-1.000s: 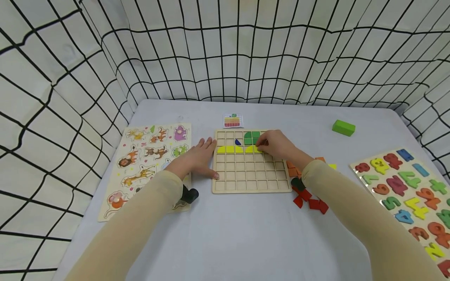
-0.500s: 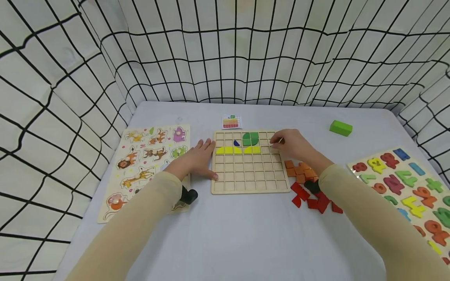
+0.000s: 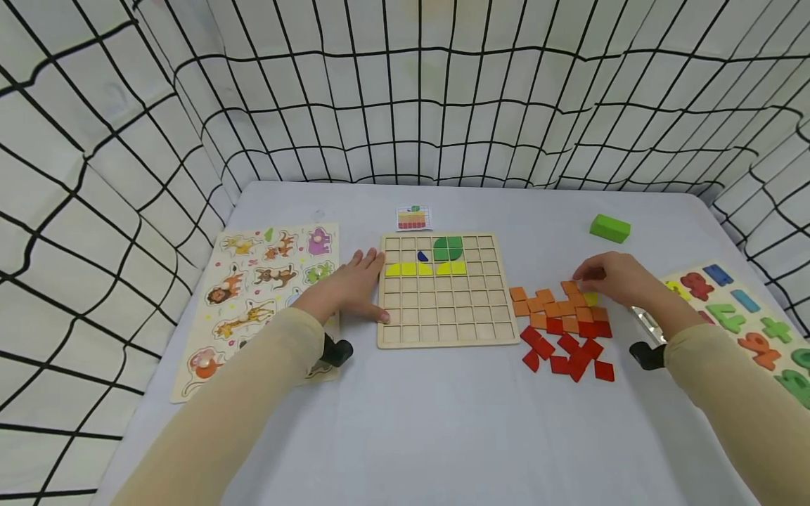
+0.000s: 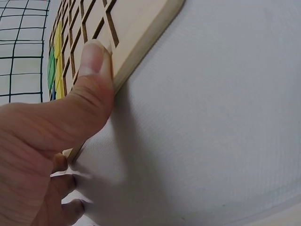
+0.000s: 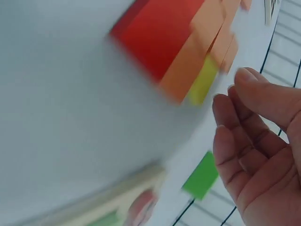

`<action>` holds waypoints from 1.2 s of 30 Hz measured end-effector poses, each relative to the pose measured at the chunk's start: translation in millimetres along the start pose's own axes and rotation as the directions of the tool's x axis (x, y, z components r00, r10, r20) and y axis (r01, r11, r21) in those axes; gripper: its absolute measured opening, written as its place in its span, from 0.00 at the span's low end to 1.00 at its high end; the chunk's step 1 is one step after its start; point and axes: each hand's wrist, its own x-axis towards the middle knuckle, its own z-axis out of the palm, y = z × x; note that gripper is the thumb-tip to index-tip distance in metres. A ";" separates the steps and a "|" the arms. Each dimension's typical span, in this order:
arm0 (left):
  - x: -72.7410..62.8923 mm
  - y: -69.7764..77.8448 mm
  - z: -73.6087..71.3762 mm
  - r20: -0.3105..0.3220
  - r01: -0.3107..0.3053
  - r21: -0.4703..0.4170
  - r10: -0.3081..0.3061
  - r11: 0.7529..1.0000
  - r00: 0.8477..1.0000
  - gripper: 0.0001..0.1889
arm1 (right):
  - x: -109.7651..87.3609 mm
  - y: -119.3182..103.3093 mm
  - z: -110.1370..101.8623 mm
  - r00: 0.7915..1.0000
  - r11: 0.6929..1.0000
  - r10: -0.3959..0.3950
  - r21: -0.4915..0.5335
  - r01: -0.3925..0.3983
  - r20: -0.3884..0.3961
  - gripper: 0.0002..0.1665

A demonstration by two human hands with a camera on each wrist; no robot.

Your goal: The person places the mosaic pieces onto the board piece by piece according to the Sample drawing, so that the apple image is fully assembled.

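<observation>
A wooden grid board (image 3: 449, 316) lies mid-table, with green pieces (image 3: 448, 247), a dark blue piece (image 3: 422, 257) and a row of yellow pieces (image 3: 410, 269) in its upper cells. My left hand (image 3: 354, 284) rests at the board's left edge, fingers extended; the left wrist view shows the thumb (image 4: 91, 77) lying on its rim. To the right, my right hand (image 3: 616, 277) hovers over loose orange tiles (image 3: 552, 309), close to a yellow tile (image 3: 591, 299). In the right wrist view its fingers (image 5: 225, 141) are loosely bent, holding nothing. Red tiles (image 3: 579, 364) lie nearer me.
A small picture card (image 3: 414, 219) lies behind the grid board. An animal puzzle board (image 3: 211, 323) is at left, partly under my left arm. A number puzzle board (image 3: 762, 306) lies at right. A green block (image 3: 610, 228) sits at back right. Black netting surrounds the table.
My right hand has left the yellow row on the grid board and travelled right to the loose tiles, uncovering the board's right side. My left hand stays at the board's edge.
</observation>
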 end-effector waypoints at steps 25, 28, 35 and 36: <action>-4.3 1.9 -3.5 0.009 -0.004 -0.003 0.004 1.000 1.000 0.65 | -9.5 15.5 -2.3 0.995 1.000 -0.012 -0.021 0.014 0.101 0.10; -3.8 2.0 -3.5 0.008 -0.004 0.001 0.004 1.000 1.000 0.65 | -8.3 10.0 -6.2 0.995 0.999 -0.033 -0.013 0.034 0.095 0.09; -4.0 2.9 -4.0 0.006 -0.007 0.006 0.007 1.000 1.000 0.64 | 7.9 -29.5 -4.3 0.997 0.997 -0.076 0.023 0.076 0.006 0.10; -3.9 2.9 -4.0 0.006 -0.008 0.005 0.008 1.000 1.000 0.64 | 12.7 -36.6 -2.0 0.996 0.996 -0.087 0.023 0.087 -0.003 0.10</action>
